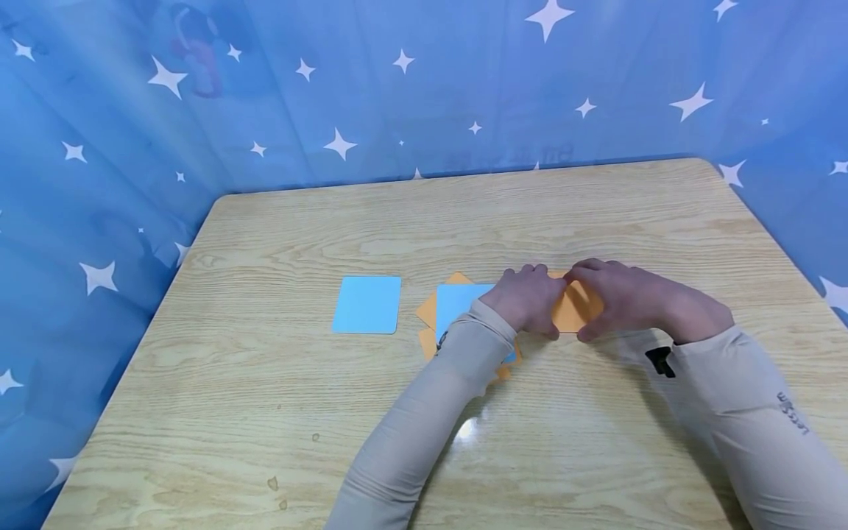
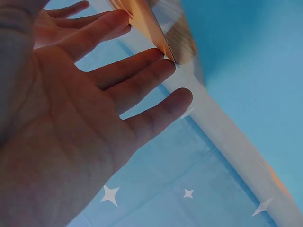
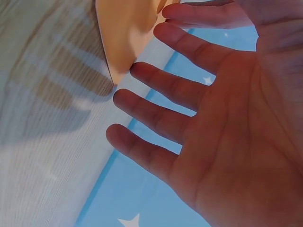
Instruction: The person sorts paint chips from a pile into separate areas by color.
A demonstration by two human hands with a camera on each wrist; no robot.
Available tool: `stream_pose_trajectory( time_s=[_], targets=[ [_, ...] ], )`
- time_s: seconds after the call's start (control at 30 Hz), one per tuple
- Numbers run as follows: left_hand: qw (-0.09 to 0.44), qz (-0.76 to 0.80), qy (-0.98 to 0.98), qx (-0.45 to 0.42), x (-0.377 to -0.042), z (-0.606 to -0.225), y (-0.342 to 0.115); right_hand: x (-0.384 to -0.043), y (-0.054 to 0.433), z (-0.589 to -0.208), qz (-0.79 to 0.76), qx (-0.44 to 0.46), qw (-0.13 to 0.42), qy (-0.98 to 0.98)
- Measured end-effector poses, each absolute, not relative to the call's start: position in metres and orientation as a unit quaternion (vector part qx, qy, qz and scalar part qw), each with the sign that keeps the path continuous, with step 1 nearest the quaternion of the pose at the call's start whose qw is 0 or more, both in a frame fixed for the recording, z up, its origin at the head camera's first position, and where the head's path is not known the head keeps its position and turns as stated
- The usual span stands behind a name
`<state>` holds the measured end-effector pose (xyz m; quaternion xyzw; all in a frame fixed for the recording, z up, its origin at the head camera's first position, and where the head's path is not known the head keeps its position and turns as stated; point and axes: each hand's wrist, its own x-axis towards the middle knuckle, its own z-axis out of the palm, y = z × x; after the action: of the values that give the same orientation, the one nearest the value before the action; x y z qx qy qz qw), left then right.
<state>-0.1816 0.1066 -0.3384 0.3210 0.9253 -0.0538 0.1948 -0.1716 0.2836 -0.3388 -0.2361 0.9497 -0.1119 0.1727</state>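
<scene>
An orange square card (image 1: 573, 312) lies on the table between the two hands. My left hand (image 1: 528, 297) is at its left side, with fingertips right at the card's edge in the left wrist view. From the right, my right hand (image 1: 612, 296) reaches over, fingers extended and spread, index fingertip at the card's edge in the right wrist view. Beneath my left wrist sits a blue square card (image 1: 457, 300), on top of several orange cards (image 1: 427, 312) fanned at different angles. The left hand and sleeve cover part of this pile.
Another blue square card (image 1: 367, 305) lies flat by itself, left of the pile. The wood-grain table (image 1: 265, 412) has rounded far corners. Behind it and at both sides hangs a blue curtain (image 1: 371, 81) with white stars.
</scene>
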Motion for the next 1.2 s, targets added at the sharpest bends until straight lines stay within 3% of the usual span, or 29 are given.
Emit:
stream_pose_trajectory(
  time_s=[0.4,0.87,1.2],
  targets=[
    [0.188,-0.049,0.930,0.312,-0.178,-0.323,0.090,-0.168,0.272,-0.330,-0.106,-0.249,0.154,0.950],
    [0.149,-0.006,0.947,0.285,-0.166,-0.307,0.028,-0.162,0.237,-0.319,-0.118,-0.248,0.135,0.952],
    [0.173,-0.012,0.952,0.254,-0.160,-0.310,-0.014,-0.153,0.201,-0.314,-0.128,-0.271,0.142,0.943]
  ],
)
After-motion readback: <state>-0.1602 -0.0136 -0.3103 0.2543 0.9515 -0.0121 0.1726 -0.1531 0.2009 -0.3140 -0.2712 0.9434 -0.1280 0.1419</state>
